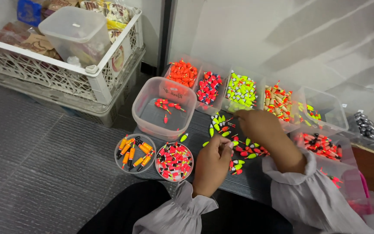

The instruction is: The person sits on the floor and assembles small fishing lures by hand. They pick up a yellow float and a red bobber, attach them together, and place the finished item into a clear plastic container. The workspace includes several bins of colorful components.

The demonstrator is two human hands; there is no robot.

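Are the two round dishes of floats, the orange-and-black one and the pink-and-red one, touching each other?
Cannot tell. In the head view the orange-float dish and the pink-float dish sit side by side with rims meeting near one spot, but neither a gap nor contact shows plainly.

From where I watched, two round dishes stood side by side at the near left of the mat, both holding floats. Behind them stood a square tub with a few floats inside. A row of tubs ran to the right behind it, along the wall. Loose floats lay on the mat, right of the dishes, between the two hands. A crate stood on the floor at the far left.
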